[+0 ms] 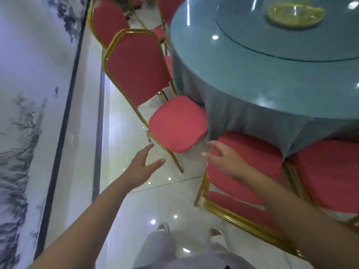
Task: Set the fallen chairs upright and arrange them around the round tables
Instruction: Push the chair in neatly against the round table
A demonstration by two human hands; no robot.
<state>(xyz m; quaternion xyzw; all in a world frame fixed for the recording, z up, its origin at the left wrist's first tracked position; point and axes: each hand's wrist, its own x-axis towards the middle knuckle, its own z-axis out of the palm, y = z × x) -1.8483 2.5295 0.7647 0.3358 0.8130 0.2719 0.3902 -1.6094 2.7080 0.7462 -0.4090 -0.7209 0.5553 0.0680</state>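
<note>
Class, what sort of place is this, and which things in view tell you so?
Probably a banquet hall or restaurant dining room: a round table with a blue cloth and a turntable, matching red, gold-framed chairs round it, and a glossy tiled floor.

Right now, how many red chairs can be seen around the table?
5. The middle chair stands beside the table; two farther chairs behind it; two near chairs at lower right. More may hide beyond the table.

round table (272, 78) cropped at right, chair (330, 171) seat partly under tablecloth (242, 115)
</note>
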